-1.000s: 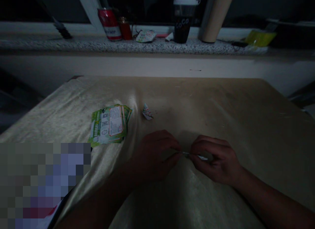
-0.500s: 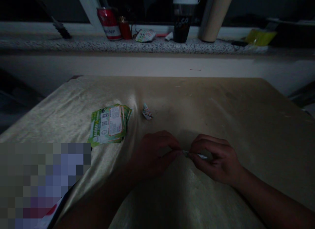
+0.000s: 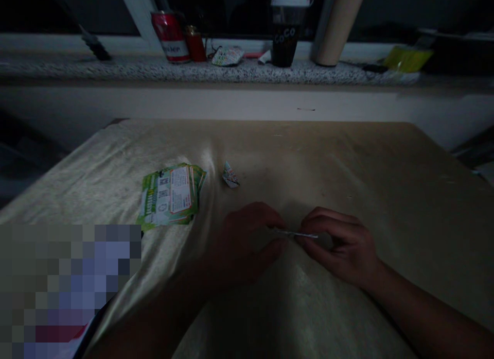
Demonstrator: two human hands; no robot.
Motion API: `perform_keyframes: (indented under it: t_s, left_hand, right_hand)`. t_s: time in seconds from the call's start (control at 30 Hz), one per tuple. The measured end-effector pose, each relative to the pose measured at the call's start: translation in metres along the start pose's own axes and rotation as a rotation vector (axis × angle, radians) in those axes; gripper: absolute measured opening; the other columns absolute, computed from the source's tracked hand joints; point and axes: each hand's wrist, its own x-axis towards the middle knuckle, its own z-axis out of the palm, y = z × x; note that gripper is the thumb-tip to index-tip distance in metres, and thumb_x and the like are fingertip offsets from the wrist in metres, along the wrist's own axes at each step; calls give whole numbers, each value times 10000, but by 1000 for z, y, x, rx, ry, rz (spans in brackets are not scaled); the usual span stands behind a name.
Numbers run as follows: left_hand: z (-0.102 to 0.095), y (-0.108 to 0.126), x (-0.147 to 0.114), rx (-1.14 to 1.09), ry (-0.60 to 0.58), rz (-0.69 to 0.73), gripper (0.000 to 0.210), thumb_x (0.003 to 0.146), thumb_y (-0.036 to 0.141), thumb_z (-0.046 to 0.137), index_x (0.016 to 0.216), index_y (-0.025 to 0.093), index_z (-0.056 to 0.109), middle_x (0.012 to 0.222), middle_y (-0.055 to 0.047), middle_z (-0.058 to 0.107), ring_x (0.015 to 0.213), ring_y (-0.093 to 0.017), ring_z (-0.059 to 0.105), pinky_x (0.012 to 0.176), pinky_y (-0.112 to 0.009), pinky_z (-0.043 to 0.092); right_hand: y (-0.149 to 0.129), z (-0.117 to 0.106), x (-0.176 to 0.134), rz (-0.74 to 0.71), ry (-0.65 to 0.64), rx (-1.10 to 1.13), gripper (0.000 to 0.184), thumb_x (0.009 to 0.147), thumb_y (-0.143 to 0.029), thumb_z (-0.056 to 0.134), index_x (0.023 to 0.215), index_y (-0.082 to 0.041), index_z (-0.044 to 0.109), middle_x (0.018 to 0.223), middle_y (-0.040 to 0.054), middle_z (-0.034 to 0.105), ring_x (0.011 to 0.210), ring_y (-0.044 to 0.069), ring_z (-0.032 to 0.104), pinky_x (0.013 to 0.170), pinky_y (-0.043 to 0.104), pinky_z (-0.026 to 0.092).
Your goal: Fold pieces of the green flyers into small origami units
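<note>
Between finger and thumb, my right hand pinches a thin, folded strip of paper, seen nearly edge-on above the table. My left hand curls around the paper's left end, its thumb and fingertips parted. The dim light hides whether a left fingertip touches the paper. Farther back on the table lies a small folded paper piece with a pointed top and printed colours. Left of it is a fanned stack of green-and-white printed cards.
A cloth-like cover drapes the table. Behind it, the speckled windowsill holds a red can, a small red container, a crumpled printed paper, a lidded CoCo cup, a tan cylinder and a yellow packet.
My left thumb and fingers have parted from their pinch, and more of the paper's left end shows. The right hand keeps its hold, barely moving. The cards and small folded piece stay put.
</note>
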Motion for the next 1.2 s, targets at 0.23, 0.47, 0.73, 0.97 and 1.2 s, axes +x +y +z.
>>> perform_keyframes:
  t_s: [0.23, 0.47, 0.73, 0.97, 1.2]
  left_hand:
    - [2, 0, -1, 0, 61, 91, 63, 883, 151, 659, 878, 160, 722, 787, -33, 716, 726, -128, 677, 681, -227, 528]
    - [1, 1, -1, 12, 24, 33, 71, 846, 147, 635, 859, 142, 705, 802, -53, 707, 749, -162, 666, 700, -280, 524]
    - [4, 2, -2, -9, 22, 75, 88, 826, 164, 651, 904, 152, 689, 826, -56, 706, 763, -165, 668, 707, -290, 534]
    - [4, 1, -1, 28, 38, 110, 51, 874, 167, 632, 861, 166, 682, 772, -28, 694, 711, -138, 658, 660, -247, 511]
    - [3, 5, -1, 45, 41, 99, 71, 881, 177, 629, 843, 159, 685, 741, -27, 684, 695, -140, 654, 642, -241, 501]
  right_hand:
    - [-1, 1, -1, -5, 61, -1, 115, 817, -80, 716, 887, -171, 712, 738, 40, 675, 632, 151, 649, 545, 277, 519]
    - [-2, -4, -3, -12, 5, 22, 111, 828, -68, 730, 881, -165, 728, 754, 48, 702, 656, 153, 674, 558, 269, 533]
    - [-1, -1, -1, -17, 35, 39, 84, 838, -104, 735, 874, -180, 735, 738, 40, 708, 653, 153, 680, 554, 266, 544]
    - [-1, 2, -1, -23, 64, 25, 98, 818, -124, 753, 898, -178, 738, 721, 34, 678, 618, 149, 652, 540, 272, 535]
    - [-4, -1, 0, -44, 38, 45, 112, 808, -65, 752, 872, -156, 740, 743, 51, 710, 645, 149, 684, 551, 257, 548]
